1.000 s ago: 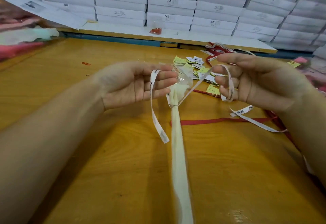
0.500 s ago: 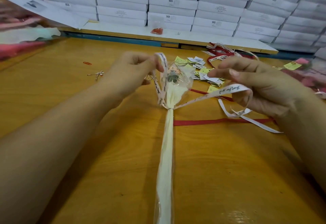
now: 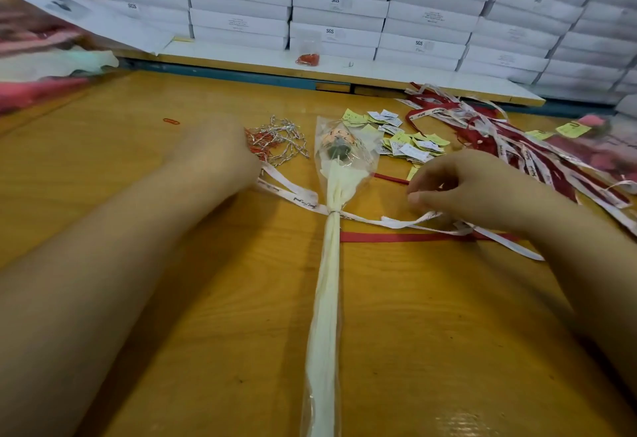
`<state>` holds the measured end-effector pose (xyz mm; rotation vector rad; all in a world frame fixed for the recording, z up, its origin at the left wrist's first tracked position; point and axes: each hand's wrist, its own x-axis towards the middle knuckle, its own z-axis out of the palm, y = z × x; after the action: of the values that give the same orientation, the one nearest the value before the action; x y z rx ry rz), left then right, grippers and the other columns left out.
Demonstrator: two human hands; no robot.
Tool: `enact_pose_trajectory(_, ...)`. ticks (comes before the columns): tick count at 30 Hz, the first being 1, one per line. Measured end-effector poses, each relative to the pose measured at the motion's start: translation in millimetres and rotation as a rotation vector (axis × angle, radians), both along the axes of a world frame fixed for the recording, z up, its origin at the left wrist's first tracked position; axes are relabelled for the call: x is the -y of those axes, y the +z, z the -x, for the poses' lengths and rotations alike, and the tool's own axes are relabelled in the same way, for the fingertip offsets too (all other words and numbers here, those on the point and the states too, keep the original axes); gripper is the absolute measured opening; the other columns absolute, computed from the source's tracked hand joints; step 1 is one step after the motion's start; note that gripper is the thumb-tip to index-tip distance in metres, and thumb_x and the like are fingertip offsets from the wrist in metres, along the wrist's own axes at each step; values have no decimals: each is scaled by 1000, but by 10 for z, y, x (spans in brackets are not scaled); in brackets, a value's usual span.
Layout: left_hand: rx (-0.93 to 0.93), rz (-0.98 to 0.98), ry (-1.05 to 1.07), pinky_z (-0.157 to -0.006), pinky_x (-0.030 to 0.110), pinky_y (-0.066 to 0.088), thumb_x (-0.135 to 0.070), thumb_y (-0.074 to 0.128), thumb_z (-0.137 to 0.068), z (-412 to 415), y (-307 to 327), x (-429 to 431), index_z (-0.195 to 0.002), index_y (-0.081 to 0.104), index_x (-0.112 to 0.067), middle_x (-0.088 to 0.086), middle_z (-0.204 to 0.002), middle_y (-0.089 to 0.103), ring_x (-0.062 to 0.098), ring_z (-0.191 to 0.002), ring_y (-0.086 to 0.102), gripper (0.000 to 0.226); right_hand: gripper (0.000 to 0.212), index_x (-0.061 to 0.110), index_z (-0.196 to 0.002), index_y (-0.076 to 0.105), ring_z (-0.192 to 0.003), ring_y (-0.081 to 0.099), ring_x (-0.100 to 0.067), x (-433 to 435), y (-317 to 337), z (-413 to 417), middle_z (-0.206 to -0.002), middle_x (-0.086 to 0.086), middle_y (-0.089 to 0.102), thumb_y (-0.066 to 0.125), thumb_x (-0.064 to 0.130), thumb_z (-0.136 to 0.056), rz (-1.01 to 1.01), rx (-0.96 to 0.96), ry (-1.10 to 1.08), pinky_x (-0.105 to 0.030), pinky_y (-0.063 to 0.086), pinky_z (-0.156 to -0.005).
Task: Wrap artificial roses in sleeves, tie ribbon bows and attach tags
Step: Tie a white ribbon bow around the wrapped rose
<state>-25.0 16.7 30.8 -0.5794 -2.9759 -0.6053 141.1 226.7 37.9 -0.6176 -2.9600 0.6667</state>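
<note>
Both ribbon (image 3: 303, 197) ends are running sideways, crossing the long axis of the rose (image 3: 327, 264). Right hand (image 3: 458, 192) is pinching one end; left hand (image 3: 213, 157) is blurring out, can't tell its grip.

sleeved rose (image 3: 330, 192) flat on table (image 3: 448, 316), white ribbon (image 3: 300, 197) round it between left hand (image 3: 213, 154) and right hand (image 3: 462, 188)

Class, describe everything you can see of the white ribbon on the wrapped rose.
The white ribbon, satin-like with dark script print, is knotted round the neck of the clear sleeve. It lies across the wooden table; the left hand holds a loop, the right hand grips the other side, whose tail crosses a red ribbon.
</note>
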Motion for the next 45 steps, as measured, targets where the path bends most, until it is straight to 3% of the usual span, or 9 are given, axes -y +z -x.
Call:
enact_pose_trajectory(3,-48,-91,-58,-86,40,46,-10,62,-83,-43,16,-40,-124,50,-16,9,-117,52,27,-108,49,43,3,37,-90,63,-100,47,-4,18,-7,-4,-108,18,52,63,38,-88,-182,-92,-19,-28,42,-84)
enact_pose_trajectory(5,-124,-251,-239,-76,28,45,-5,57,-82,-118,69,-33,-108,59,-21,-2,-105,56,18,-99,51,31,7,37,-91,64,-105,44,-3,109,5,-16,-111,17,52,64,40,-85,-165,-152,60,-28,37,-88)
enact_pose_trajectory(7,-57,-201,-466,-66,19,37,-8,56,-83,-228,99,-19,-84,62,-32,-17,-89,52,6,-84,50,24,15,34,-93,68,-106,48,-2,243,-7,-7,-112,17,57,68,41,-80,-103,-142,161,-24,37,-88)
enact_pose_trajectory(11,13,58,-674,-95,38,37,-32,66,-84,-282,17,-60,-84,66,-36,-24,-87,55,-7,-84,46,3,8,31,-84,70,-94,49,-4,411,-133,76,-99,12,58,70,38,-82,-187,-161,230,-17,36,-74)
enact_pose_trajectory(23,-5,20,-728,-85,29,32,-33,66,-85,-230,-101,-113,-77,60,-31,-22,-81,55,-5,-82,48,11,10,26,-75,64,-83,51,-2,483,-126,74,-86,9,58,70,29,-83,-208,-173,319,-22,43,-74)
enact_pose_trajectory(28,87,-16,-775,-66,27,45,-31,54,-92,-245,-75,-87,-84,50,-28,-13,-81,62,1,-76,56,10,9,17,-77,60,-77,55,-9,512,-119,88,-82,2,61,66,19,-84,-198,-228,323,-32,48,-72)
enact_pose_trajectory(37,74,-59,-762,-62,9,44,-24,70,-83,-205,-115,-82,-76,59,-27,-16,-88,59,-1,-81,56,14,13,19,-75,64,-73,55,0,495,-157,97,-78,11,62,66,25,-86,-26,-188,235,-18,47,-64)
enact_pose_trajectory(41,87,-111,-792,-63,2,43,-26,73,-80,-244,-71,-73,-70,65,-29,-18,-77,63,-8,-79,56,14,27,20,-69,66,-62,51,6,467,-177,124,-58,20,57,59,32,-92,-14,-232,172,-8,37,-56)
enact_pose_trajectory(45,45,-178,-758,-55,1,40,-37,65,-85,-270,-35,-87,-70,67,-35,-24,-69,60,-13,-74,57,15,8,28,-88,61,-67,57,0,436,-179,118,-74,10,64,68,26,-86,12,-245,143,-15,41,-60)
